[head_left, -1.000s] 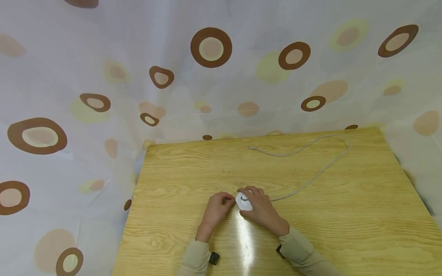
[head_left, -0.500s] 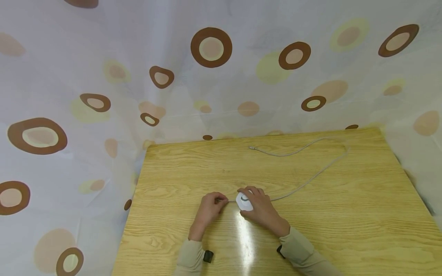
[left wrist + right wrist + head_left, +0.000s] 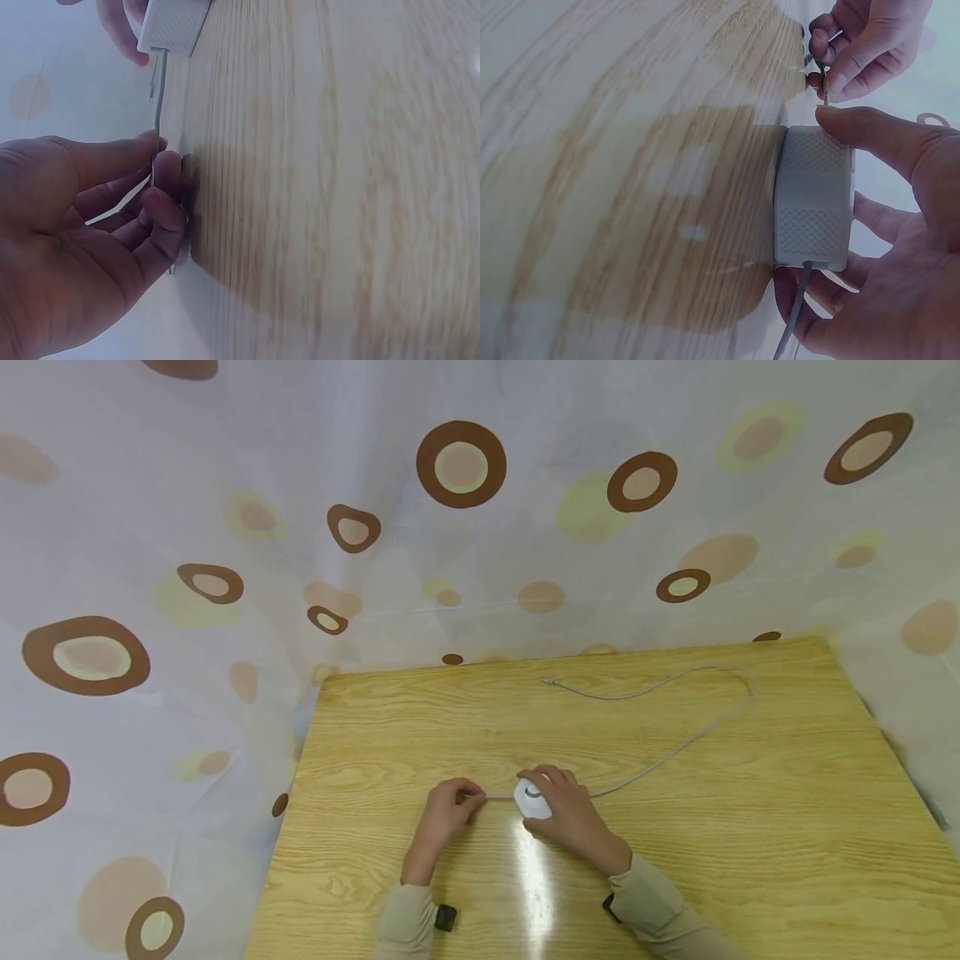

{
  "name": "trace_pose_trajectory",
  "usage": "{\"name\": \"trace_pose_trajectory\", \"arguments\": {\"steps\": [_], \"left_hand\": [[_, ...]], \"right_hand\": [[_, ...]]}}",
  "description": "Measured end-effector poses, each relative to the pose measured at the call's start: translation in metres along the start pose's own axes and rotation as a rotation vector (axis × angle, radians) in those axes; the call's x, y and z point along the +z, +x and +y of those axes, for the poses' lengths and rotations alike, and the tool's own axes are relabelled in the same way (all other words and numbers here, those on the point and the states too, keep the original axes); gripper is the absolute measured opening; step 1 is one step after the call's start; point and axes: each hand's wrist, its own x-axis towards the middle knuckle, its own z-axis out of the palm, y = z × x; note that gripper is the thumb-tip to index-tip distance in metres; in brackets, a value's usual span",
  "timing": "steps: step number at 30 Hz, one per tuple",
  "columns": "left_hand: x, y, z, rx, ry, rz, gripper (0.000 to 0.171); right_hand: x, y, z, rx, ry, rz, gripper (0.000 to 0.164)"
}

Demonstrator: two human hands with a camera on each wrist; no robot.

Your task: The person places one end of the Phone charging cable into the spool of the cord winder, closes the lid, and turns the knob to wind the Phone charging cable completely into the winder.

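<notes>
We are holding the box (image 3: 529,806) and pinching its cable (image 3: 160,90).
Our right hand (image 3: 573,817) is gripping the box, which is resting on the worktop (image 3: 712,852); our left hand (image 3: 442,817) is pinching the cable near its left side, and more cable is looping from its right. We are judging that a weak pinch risks the cable slipping, a slack right grip risks the box skidding, and a slanted tug risks straining the cable where it is leaving the box. The worktop is showing wood grain and a streak of glare (image 3: 534,881); spotted sheeting (image 3: 405,460) is rising behind it and at both sides.
</notes>
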Motion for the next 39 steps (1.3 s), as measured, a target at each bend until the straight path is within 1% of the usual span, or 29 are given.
{"name": "trace_pose_trajectory", "arguments": {"steps": [3,5,10,11,13,18,25,30,35,39], "left_hand": [[-0.001,-0.002,-0.001,-0.024,-0.004,0.018,0.013],[-0.001,-0.003,-0.002,-0.027,-0.002,0.030,0.013],[0.001,-0.001,0.001,0.005,0.041,0.053,0.011],[0.002,-0.001,0.002,0.004,0.046,0.053,0.011],[0.005,0.001,0.004,0.024,0.053,0.045,0.011],[0.016,0.005,0.009,0.055,0.058,-0.011,0.013],[0.029,0.009,0.016,0.101,0.103,-0.023,0.014],[0.032,0.009,0.022,0.110,0.124,-0.024,0.013],[0.033,0.010,0.024,0.109,0.143,-0.020,0.011],[0.033,0.009,0.024,0.106,0.140,-0.020,0.011]], "right_hand": [[0.000,0.000,0.000,0.003,0.006,-0.006,0.067],[0.000,-0.001,0.000,0.004,0.008,-0.005,0.067],[0.000,-0.001,0.000,0.001,0.009,0.002,0.067],[0.000,-0.001,0.000,0.000,0.011,0.005,0.067],[0.000,-0.001,0.001,-0.003,0.013,0.008,0.067],[0.001,-0.001,0.003,-0.003,0.006,0.009,0.067],[0.000,-0.002,0.002,-0.007,-0.004,0.007,0.066],[0.000,-0.001,0.001,-0.003,0.000,0.003,0.065],[0.001,-0.002,0.002,-0.005,-0.002,0.008,0.065],[0.002,-0.001,0.002,-0.005,-0.006,0.011,0.066]]}}
